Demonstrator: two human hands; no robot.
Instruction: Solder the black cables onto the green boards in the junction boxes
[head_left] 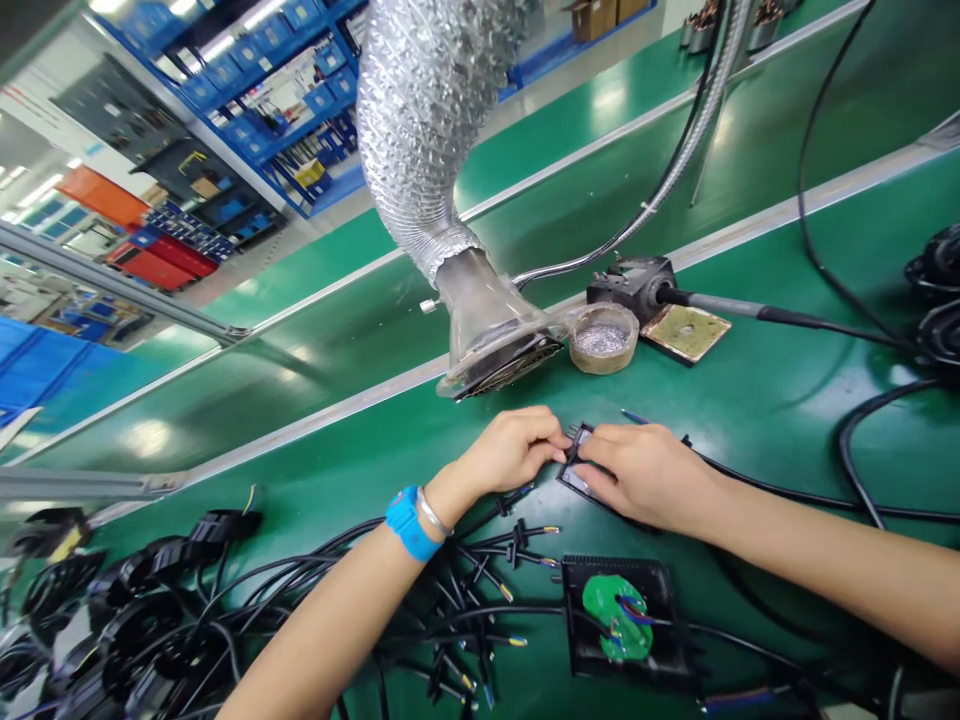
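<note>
A small black plastic case [571, 483] with a pale inside lies tilted between my hands over the green bench. My left hand [517, 450], with a blue band and a silver bracelet at its wrist, pinches the left edge of this case near a small dark part. From the other side, my right hand [649, 470] grips it with thumb and fingers, hiding much of it. Nearer to me is a black housing [660, 590] holding a green circuit board [600, 600] with coloured wires and black cables. A cable with a blue tip sticks out behind my right hand.
A fume extraction hood [495, 335] on a silver duct hangs just beyond my hands. Behind them are a round tub [602, 340], a soldering iron in its stand [634, 283] and a sponge tray [686, 333]. Coiled black cables [142, 620] crowd the left front.
</note>
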